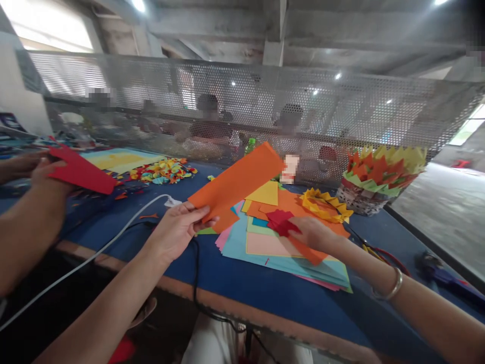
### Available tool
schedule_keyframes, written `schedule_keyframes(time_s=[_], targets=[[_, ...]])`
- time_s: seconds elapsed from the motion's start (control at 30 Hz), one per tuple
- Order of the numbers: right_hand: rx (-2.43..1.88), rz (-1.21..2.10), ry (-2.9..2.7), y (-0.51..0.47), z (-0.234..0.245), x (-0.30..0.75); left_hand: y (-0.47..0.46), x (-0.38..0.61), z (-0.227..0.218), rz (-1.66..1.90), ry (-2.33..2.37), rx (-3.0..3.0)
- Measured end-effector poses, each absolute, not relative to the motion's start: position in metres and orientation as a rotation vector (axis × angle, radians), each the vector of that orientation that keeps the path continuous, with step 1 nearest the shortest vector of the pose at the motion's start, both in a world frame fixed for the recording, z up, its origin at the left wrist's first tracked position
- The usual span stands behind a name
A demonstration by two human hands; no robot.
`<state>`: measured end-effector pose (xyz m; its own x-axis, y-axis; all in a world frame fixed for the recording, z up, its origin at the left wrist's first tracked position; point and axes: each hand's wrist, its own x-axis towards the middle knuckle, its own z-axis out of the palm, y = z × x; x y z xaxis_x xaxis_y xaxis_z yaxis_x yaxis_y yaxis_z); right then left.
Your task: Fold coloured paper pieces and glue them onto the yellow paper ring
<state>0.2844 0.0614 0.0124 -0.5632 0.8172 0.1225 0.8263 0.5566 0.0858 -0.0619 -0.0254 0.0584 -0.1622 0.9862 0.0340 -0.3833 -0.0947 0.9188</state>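
Note:
My left hand point(183, 227) pinches the near end of an orange paper strip point(238, 177), which tilts up to the right above the table. The fingers of my right hand point(313, 235) are closed over the edge of a small red paper piece point(280, 222). Beneath both hands is a stack of coloured paper sheets point(242, 250) in blue, pink and green, with orange pieces and a yellow piece point(265, 193) on top. A ring of folded yellow paper point(343, 212) with pointed edges lies just beyond my right hand.
At left, another person's hands point(47, 169) hold a red paper cutout point(83, 172). A scrap pile point(164, 171) lies behind. At right stand a basket point(359, 196) of paper crowns and a purple tool point(450, 280). A white cable point(125, 230) crosses the table edge; a perforated screen point(250, 111) rises behind.

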Motion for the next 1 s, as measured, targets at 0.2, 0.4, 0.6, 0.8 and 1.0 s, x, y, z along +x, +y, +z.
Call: schedule_keyframes(time_s=[0.2,0.4,0.6,0.8,1.0], targets=[[-1.464,-0.344,-2.619,0.067,-0.003,0.287,-0.021,-0.059,0.051,1.429,1.052,0.88],[-1.195,-0.529,-2.362,0.028,0.022,0.313,0.007,-0.021,0.032,1.137,1.138,0.96],[-0.871,-0.692,-2.231,-0.02,0.046,0.322,0.028,0.03,0.013,0.848,1.131,1.047],[-0.884,-0.784,-2.495,-0.002,0.01,0.299,0.034,0.069,0.014,0.716,1.082,1.143],[-0.919,-0.714,-2.542,0.01,-0.02,0.292,0.036,0.069,0.014,0.684,1.108,1.208]])
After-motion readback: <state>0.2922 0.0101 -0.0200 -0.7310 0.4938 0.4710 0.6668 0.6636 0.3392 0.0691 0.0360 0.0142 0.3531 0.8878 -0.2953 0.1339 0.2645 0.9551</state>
